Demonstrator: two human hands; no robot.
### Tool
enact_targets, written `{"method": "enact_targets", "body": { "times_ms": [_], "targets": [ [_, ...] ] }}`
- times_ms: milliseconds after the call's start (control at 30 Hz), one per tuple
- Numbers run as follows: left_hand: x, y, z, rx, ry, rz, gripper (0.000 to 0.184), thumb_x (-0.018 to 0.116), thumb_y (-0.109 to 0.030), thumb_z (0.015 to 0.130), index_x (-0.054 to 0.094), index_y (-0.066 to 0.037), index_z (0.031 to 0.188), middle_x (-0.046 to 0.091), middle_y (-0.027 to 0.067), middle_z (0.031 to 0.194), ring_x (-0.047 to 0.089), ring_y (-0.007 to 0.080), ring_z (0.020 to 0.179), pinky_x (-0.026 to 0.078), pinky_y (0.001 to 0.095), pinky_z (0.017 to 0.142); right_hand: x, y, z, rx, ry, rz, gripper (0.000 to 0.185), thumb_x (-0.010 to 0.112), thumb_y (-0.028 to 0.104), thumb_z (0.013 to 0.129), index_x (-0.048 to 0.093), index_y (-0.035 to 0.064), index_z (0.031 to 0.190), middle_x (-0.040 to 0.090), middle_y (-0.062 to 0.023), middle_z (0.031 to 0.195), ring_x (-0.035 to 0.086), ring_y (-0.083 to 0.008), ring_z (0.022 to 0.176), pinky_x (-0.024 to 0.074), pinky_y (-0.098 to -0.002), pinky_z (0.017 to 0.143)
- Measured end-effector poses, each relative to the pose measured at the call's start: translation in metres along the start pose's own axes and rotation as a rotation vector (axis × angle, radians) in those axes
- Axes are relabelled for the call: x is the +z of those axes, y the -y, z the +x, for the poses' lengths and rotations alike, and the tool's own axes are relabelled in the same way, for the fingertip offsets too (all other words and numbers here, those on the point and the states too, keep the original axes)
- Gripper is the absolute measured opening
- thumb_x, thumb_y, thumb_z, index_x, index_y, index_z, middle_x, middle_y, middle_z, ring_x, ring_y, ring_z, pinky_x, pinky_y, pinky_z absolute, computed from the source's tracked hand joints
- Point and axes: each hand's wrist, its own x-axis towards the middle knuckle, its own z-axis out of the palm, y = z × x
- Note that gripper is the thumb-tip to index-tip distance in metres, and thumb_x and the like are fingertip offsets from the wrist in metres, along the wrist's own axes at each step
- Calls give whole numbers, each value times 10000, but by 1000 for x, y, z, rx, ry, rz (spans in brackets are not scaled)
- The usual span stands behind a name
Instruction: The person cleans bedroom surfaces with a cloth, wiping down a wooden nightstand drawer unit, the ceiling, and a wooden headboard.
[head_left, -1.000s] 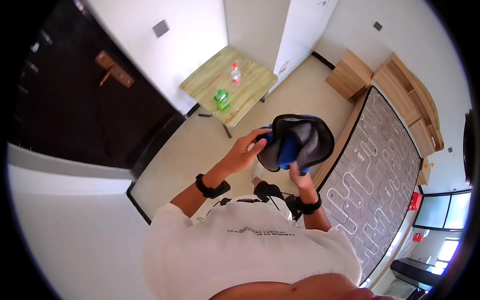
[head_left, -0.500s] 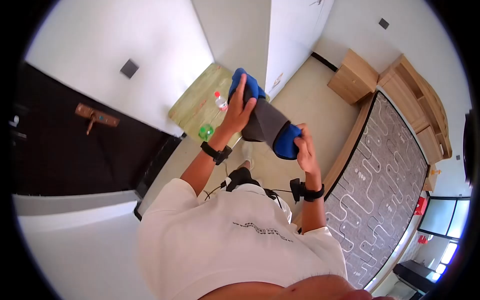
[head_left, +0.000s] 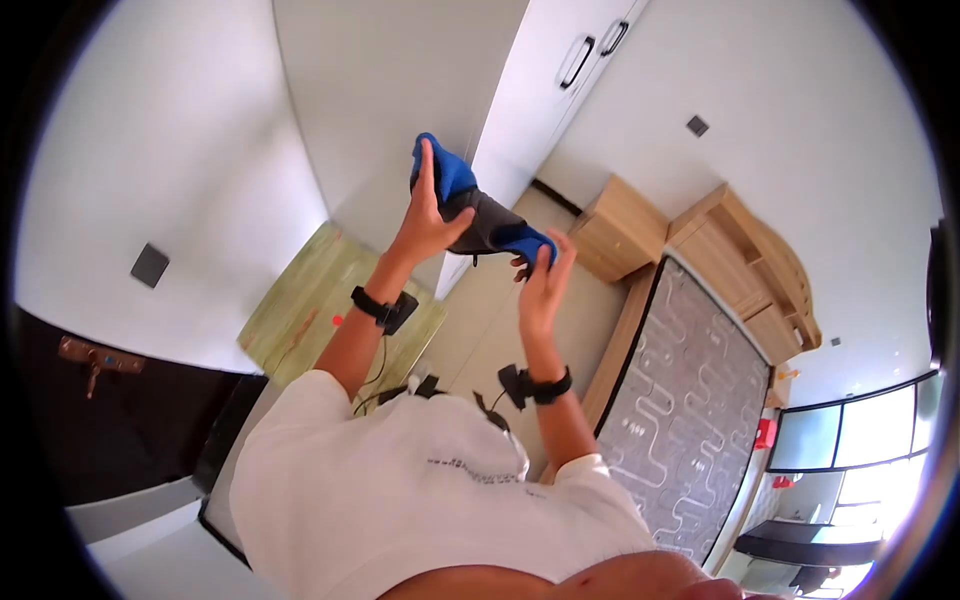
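A blue and grey piece of soft fabric (head_left: 482, 222) with dark edging, perhaps a support brace, is held up in front of me between both hands. My left hand (head_left: 428, 225) grips its left end, with the forefinger stretched along the blue part and the thumb against the grey middle. My right hand (head_left: 545, 280) is closed on the lower right blue end, fingers partly behind the cloth. The fabric bends and sags between the two hands. A black strapped device sits on each wrist.
Below my left forearm stands a greenish wooden table (head_left: 290, 300), with a red bottle cap (head_left: 338, 321) showing. A white cabinet (head_left: 510, 120) rises ahead. To the right are a bed with a grey patterned mattress (head_left: 680, 400) and a wooden nightstand (head_left: 618, 230). A dark door (head_left: 100, 420) is at left.
My view has tilted up and shifted, showing more of the cabinet. Both hands have raised the fabric, and it looks more folded and narrower. The green bottle on the table is no longer visible.
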Motion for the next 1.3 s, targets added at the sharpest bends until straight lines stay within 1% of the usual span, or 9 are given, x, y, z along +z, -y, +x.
{"method": "enact_targets", "body": {
  "times_ms": [100, 433, 533, 800, 1000, 1067, 1200, 1267, 1300],
  "targets": [
    [5, -23, 55, 191, -16, -1, 1037, 708, -149, 798, -29, 52, 1500, 112, 280, 1558, 146, 388, 1452, 175, 433, 1162, 19, 37, 33, -470, 142, -410, 378, 460, 104, 995, 421, -32, 1345, 499, -212, 1326, 439, -363, 1274, 316, -435, 1081],
    [76, 67, 17, -132, -260, -266, 1043, 640, 73, 768, -88, -12, 1510, 277, 207, 1470, 476, 272, 1208, 409, 376, 1024, 52, -36, 115, -522, 453, -391, 784, 506, 192, 893, 72, -8, 1515, 216, -383, 1466, 238, -513, 1372, 267, -449, 1126],
    [89, 131, -32, -306, -219, -292, 943, 706, -56, 806, 73, 46, 1498, 148, 238, 1537, 256, 309, 1407, 196, 406, 1152, 50, -59, 95, -356, 505, -418, 785, 492, 198, 916, 29, -10, 1516, 198, -381, 1478, 223, -512, 1383, 258, -431, 1133],
    [36, -14, 71, 28, -209, 46, 1052, 756, -97, 802, -12, -16, 1516, 240, 280, 1478, 389, 348, 1315, 345, 409, 1067, 58, 16, 127, -489, 323, -309, 647, 597, 335, 907, 329, 124, 1457, 382, -309, 1369, 501, -500, 1159, 447, -459, 968],
    [63, 43, 34, 84, -136, -45, 1039, 685, -36, 840, -108, -41, 1510, 336, 263, 1371, 432, 275, 1205, 323, 407, 1055, 58, -50, 124, -248, 312, -334, 773, 612, 250, 853, 203, 154, 1501, 314, -310, 1425, 512, -530, 1111, 474, -482, 917],
    [76, 50, -8, -67, -84, -156, 1026, 669, -33, 850, -117, -47, 1509, 327, 266, 1391, 404, 282, 1244, 304, 405, 1069, 55, -126, 103, -155, 412, -356, 712, 560, 152, 887, 212, 115, 1507, 194, -288, 1522, 187, -479, 1407, 242, -494, 1135],
    [86, 15, -37, -227, 173, -292, 984, 635, -31, 869, -107, -59, 1514, 268, 266, 1467, 304, 300, 1358, 231, 402, 1117, 72, -209, 74, -89, 198, -350, 667, 484, 345, 995, 136, 160, 1534, 86, -313, 1541, 386, -477, 1310, 449, -436, 986],
    [89, 4, -18, -221, 155, -295, 927, 632, -43, 875, -32, -49, 1522, 244, 258, 1493, 273, 310, 1388, 197, 406, 1138, 58, -138, 107, 424, 463, 282, 570, 557, 96, 878, 409, 82, 1428, 24, -262, 1575, 33, -474, 1442, 140, -536, 1164],
    [89, 0, -7, -190, 109, -305, 889, 629, -41, 876, 17, -40, 1520, 251, 257, 1490, 282, 310, 1383, 193, 409, 1141, 48, -140, 117, -264, 512, -190, 571, 586, 59, 847, 450, 83, 1401, 26, -247, 1581, 45, -449, 1451, 163, -504, 1167]
  ]
}}
